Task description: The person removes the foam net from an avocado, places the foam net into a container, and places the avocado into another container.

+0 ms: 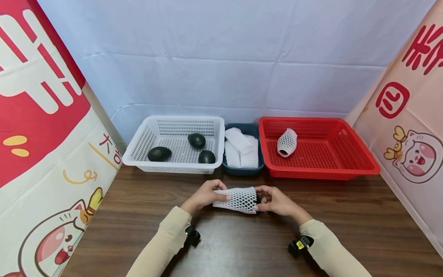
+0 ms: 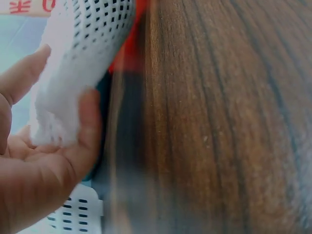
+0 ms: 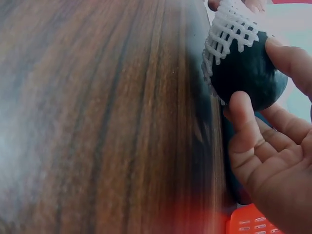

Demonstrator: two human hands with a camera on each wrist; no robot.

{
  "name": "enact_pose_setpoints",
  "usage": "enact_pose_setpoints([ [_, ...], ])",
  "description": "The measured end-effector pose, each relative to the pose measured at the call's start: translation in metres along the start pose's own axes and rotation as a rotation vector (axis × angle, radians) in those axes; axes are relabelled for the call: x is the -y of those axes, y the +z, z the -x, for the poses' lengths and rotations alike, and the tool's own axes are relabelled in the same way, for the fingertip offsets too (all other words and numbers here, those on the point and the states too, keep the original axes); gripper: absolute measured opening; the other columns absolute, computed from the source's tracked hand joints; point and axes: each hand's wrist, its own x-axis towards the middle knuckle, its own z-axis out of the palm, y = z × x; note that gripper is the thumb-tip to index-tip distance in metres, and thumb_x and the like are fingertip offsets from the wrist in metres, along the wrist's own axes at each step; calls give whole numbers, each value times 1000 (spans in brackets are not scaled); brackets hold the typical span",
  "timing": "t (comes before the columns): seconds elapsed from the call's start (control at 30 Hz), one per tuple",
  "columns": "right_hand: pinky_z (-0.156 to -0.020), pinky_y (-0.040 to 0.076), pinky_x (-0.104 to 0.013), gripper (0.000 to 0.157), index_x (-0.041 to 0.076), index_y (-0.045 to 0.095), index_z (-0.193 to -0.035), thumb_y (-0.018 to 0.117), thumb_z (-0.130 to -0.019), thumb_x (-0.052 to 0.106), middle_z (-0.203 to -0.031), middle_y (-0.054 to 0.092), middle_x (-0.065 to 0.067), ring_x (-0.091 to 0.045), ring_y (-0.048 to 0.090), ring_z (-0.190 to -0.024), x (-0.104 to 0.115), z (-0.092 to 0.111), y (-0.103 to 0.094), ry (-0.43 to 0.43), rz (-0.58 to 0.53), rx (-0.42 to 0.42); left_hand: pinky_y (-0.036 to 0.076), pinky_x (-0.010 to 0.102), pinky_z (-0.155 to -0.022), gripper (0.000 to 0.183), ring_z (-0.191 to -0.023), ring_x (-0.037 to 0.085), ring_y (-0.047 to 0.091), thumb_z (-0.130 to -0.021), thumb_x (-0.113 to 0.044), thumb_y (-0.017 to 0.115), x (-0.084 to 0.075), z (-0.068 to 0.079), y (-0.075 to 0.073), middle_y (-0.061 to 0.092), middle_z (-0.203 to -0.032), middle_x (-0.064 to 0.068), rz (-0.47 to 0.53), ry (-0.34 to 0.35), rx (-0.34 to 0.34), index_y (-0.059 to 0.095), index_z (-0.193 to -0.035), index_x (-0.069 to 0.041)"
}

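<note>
Over the table, a white foam net sleeve (image 1: 238,200) is stretched partly over a dark green avocado (image 3: 251,73). My left hand (image 1: 209,193) grips the narrow left end of the sleeve between thumb and fingers. At the right end, my right hand (image 1: 277,201) holds the avocado, its fingers and thumb curled round the bare part. In the right wrist view the net's open edge lies across the avocado, with roughly half of the fruit uncovered. The left wrist view shows the sleeve's loose end (image 2: 58,117) in the left hand.
Behind the hands stand a white basket (image 1: 180,166) with three avocados (image 1: 159,154), a dark blue bin (image 1: 243,171) with several foam sleeves (image 1: 238,140), and a red basket (image 1: 322,173) holding one sleeved avocado (image 1: 287,142). Printed cloths hang on both sides.
</note>
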Motion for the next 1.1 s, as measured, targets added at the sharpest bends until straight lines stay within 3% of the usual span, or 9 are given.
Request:
enact_pose_setpoints([
  [0.17, -64, 47, -28, 56, -11, 47, -122, 75, -77, 6, -110, 56, -19, -22, 56, -75, 3, 0, 1, -4, 47, -7, 44, 27, -70, 34, -76, 12, 55, -73, -10, 78, -8, 1, 3, 61, -84, 3, -192, 68, 7, 62, -102, -2],
  [0.3, -73, 47, -38, 53, -9, 49, -120, 75, -77, 8, -110, 56, -17, -26, 55, -85, 16, 1, 3, -13, 123, -7, 44, 28, -74, 32, -82, 12, 57, -75, -14, 76, -15, 2, 6, 63, -89, -1, -398, 126, 29, 63, -103, -8],
  [0.4, -76, 47, -42, 57, -7, 48, -124, 75, -78, 14, -110, 55, -14, -26, 54, -90, 18, 0, 3, -1, 184, 7, 44, 28, -75, 34, -83, 12, 57, -75, -14, 74, -19, 2, 9, 64, -94, -1, -489, 160, 65, 61, -106, -10],
  [0.63, -75, 48, -33, 66, -6, 47, -127, 76, -76, 24, -107, 57, -9, -21, 55, -92, 7, -8, 5, -12, 251, 33, 42, 23, -79, 62, -88, 9, 54, -67, -25, 82, -23, -3, 20, 60, -105, -2, -610, 179, 156, 55, -120, -10],
  [0.83, -71, 48, -29, 63, -7, 49, -124, 77, -75, 22, -103, 58, -8, -19, 56, -87, 8, -11, 9, -15, 264, 21, 42, 25, -80, 64, -91, 11, 53, -65, -28, 84, -24, -5, 29, 59, -110, -1, -710, 177, 129, 54, -120, -13],
  [1.1, -69, 49, -28, 60, -6, 51, -123, 77, -75, 20, -103, 58, -9, -20, 56, -87, 10, -9, 9, -1, 229, 20, 42, 25, -78, 63, -88, 11, 54, -64, -25, 85, -25, -5, 30, 60, -108, -1, -707, 175, 120, 55, -118, -14],
])
